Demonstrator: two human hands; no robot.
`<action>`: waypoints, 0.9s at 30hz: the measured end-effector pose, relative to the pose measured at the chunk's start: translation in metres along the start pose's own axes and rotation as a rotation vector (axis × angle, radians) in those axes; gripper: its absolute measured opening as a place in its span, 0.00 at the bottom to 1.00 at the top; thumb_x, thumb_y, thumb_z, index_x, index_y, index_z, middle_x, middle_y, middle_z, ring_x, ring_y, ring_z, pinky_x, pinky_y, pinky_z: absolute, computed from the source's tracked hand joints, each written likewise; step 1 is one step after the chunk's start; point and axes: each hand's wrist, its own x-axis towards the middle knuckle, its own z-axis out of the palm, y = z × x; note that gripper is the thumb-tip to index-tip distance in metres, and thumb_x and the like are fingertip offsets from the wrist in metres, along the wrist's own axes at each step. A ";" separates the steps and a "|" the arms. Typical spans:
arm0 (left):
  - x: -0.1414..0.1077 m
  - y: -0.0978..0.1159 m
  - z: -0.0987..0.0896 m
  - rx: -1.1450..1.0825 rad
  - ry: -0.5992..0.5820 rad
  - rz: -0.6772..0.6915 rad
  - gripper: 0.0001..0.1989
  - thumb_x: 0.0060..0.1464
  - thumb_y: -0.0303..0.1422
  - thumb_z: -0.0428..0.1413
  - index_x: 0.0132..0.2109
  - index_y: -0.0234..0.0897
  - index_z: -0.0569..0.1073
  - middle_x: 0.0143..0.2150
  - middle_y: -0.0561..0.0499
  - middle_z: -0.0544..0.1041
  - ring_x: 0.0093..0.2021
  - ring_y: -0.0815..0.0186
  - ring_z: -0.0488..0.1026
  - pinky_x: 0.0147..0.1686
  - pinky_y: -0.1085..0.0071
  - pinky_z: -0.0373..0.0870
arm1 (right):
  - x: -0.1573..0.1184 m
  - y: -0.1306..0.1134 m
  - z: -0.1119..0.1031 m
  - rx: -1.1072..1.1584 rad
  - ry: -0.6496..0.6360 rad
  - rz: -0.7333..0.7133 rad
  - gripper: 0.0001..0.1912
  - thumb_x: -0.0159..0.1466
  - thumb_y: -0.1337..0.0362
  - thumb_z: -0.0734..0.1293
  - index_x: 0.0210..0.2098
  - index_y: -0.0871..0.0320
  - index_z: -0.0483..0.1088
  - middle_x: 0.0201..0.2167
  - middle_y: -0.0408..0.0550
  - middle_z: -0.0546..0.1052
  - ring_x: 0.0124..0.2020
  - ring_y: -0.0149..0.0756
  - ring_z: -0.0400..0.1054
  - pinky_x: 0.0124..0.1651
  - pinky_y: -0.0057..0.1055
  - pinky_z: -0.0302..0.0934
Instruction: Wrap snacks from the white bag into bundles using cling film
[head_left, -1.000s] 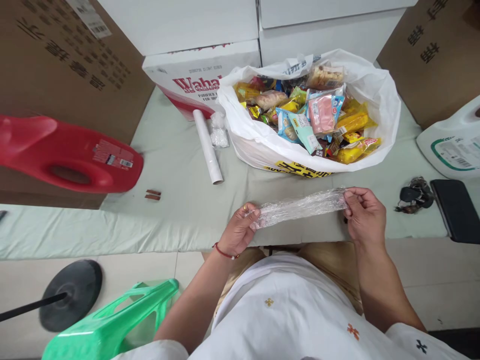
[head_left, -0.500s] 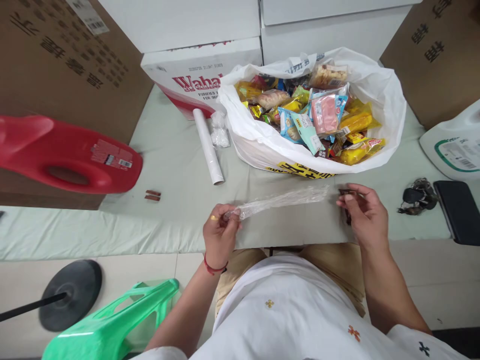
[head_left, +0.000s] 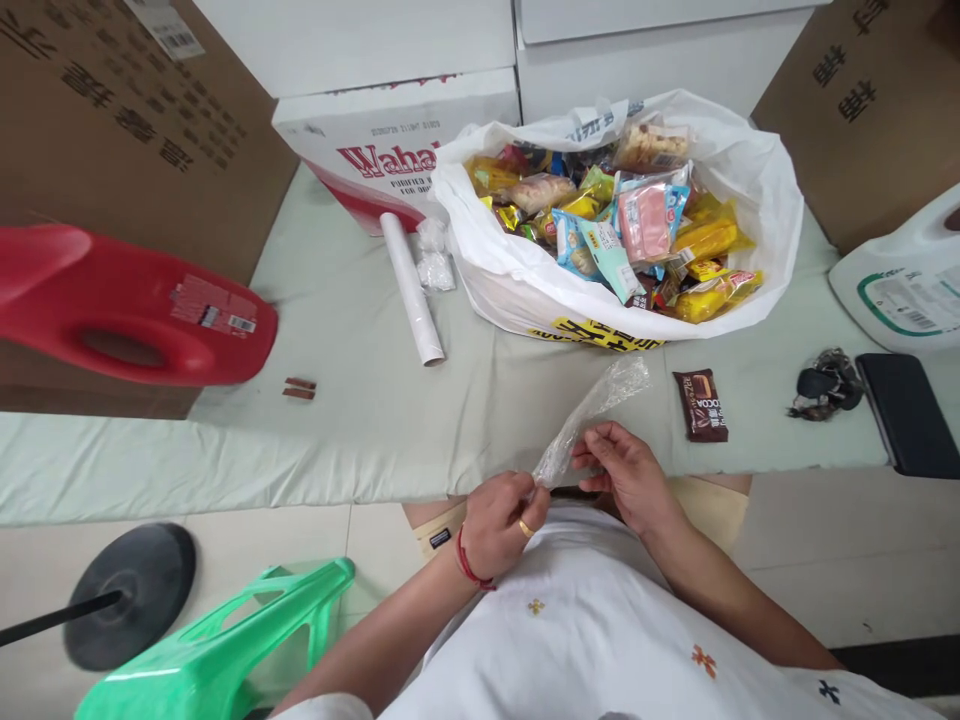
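Observation:
A crumpled strip of clear plastic wrap stretches up and to the right over the table's front edge. My left hand is closed on its lower end, with a ring and a red cord bracelet showing. My right hand is beside the strip's middle. Its thumb and fingers are bent and slightly apart; whether they touch the wrap is hard to tell. To the right of that hand lies a dark brown packaged cocoa snack, flat on the green-grey cloth. Behind the wrap stands a white plastic bag full of packaged snacks.
A white roll and crumpled clear plastic lie left of the bag. A red jug and two small brown strips are at the left. Keys, a black phone and a white jug stand right. A green stool is below.
My right hand has let go of the cocoa snack, now on the table, and moved left to the wrap. My left hand has moved right and down, tilting the strip.

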 end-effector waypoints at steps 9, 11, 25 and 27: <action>-0.005 -0.007 0.006 0.048 -0.181 0.163 0.08 0.62 0.29 0.60 0.40 0.47 0.82 0.28 0.50 0.78 0.27 0.64 0.72 0.30 0.66 0.63 | 0.003 0.001 0.004 -0.124 -0.089 -0.022 0.28 0.54 0.37 0.77 0.32 0.55 0.72 0.29 0.43 0.74 0.31 0.33 0.71 0.27 0.25 0.72; -0.003 -0.008 0.003 0.059 -0.235 0.213 0.09 0.62 0.27 0.60 0.43 0.47 0.83 0.33 0.48 0.81 0.30 0.63 0.76 0.32 0.67 0.65 | 0.005 -0.001 0.004 -0.107 -0.059 -0.063 0.28 0.54 0.37 0.78 0.30 0.55 0.71 0.27 0.40 0.71 0.29 0.31 0.67 0.27 0.25 0.71; -0.009 -0.003 -0.022 0.152 -0.146 0.424 0.11 0.72 0.33 0.52 0.37 0.39 0.69 0.27 0.54 0.70 0.25 0.70 0.66 0.26 0.71 0.61 | -0.002 0.012 -0.008 -0.438 0.007 -0.481 0.24 0.72 0.44 0.64 0.28 0.54 0.67 0.31 0.44 0.69 0.31 0.34 0.65 0.35 0.32 0.68; -0.004 0.006 -0.022 0.066 -0.081 0.280 0.16 0.74 0.39 0.47 0.36 0.40 0.66 0.29 0.52 0.69 0.28 0.68 0.68 0.28 0.71 0.64 | -0.004 0.009 -0.011 -0.605 0.038 -0.655 0.22 0.75 0.50 0.63 0.27 0.54 0.65 0.31 0.45 0.69 0.33 0.35 0.65 0.39 0.33 0.66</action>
